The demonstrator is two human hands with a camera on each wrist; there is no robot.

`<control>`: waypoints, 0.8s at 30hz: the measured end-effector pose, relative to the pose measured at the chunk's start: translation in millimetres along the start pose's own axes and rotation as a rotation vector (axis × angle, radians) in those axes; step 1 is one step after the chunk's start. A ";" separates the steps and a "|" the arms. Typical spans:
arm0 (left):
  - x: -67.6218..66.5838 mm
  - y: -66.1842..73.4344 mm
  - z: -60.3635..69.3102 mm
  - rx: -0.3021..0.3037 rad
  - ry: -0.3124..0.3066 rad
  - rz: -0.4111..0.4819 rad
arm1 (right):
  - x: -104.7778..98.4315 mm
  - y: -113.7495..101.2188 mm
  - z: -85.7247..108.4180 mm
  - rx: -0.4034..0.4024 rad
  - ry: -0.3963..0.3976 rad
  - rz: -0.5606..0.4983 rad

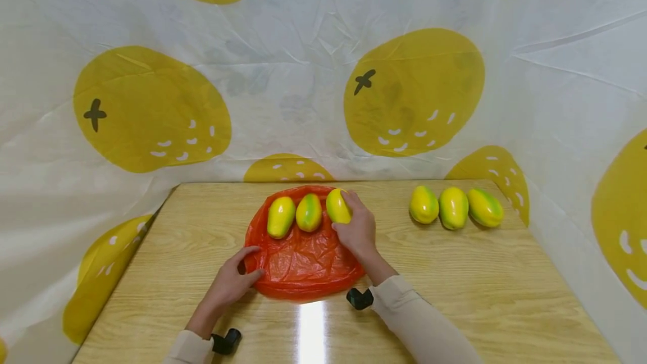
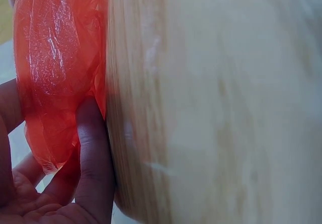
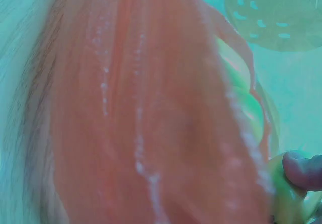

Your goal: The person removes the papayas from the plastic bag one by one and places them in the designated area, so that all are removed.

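Note:
A red plastic bag (image 1: 308, 265) lies spread on the table with its rim raised. Two yellow-green mangoes, a left one (image 1: 280, 218) and a middle one (image 1: 309, 213), lie side by side at its back. My right hand (image 1: 358, 229) grips a third mango (image 1: 337, 205) at the bag's back right; its thumb shows on the fruit (image 3: 284, 196) in the right wrist view. My left hand (image 1: 231, 278) holds the bag's left edge, thumb and fingers around the red film (image 2: 55, 73). Part of the gripped mango is hidden behind my fingers.
Three more mangoes stand in a row at the back right: one (image 1: 423, 205), a middle one (image 1: 454, 208) and a tilted one (image 1: 485, 207). A white cloth (image 1: 288, 89) with yellow fruit prints hangs behind the wooden table (image 1: 434, 291) and at both sides.

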State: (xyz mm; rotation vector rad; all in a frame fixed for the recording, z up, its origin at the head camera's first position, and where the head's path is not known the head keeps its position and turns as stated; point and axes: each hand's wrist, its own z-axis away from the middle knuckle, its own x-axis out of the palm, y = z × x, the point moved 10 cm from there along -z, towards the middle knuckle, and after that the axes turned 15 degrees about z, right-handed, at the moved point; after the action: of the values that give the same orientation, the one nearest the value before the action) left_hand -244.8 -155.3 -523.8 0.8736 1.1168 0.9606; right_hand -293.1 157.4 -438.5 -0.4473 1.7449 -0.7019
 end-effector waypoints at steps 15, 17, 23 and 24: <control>0.4 1.2 1.3 -0.003 -0.010 0.000 | -32.8 10.1 9.7 0.028 -0.033 -0.029; 0.3 1.4 1.7 -0.003 -0.010 0.002 | -36.1 12.0 10.6 0.029 -0.040 -0.029; 0.1 2.1 2.3 0.001 -0.008 -0.004 | -44.8 21.5 13.1 0.039 -0.062 -0.044; 0.3 2.5 2.3 0.003 -0.010 -0.006 | -46.5 23.5 13.7 0.044 -0.067 -0.048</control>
State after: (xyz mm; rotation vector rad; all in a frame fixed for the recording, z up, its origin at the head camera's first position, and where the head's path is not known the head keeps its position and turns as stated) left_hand -243.0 -154.4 -521.1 0.8757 1.1121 0.9494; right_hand -265.5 200.9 -422.5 -0.4788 1.6579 -0.7497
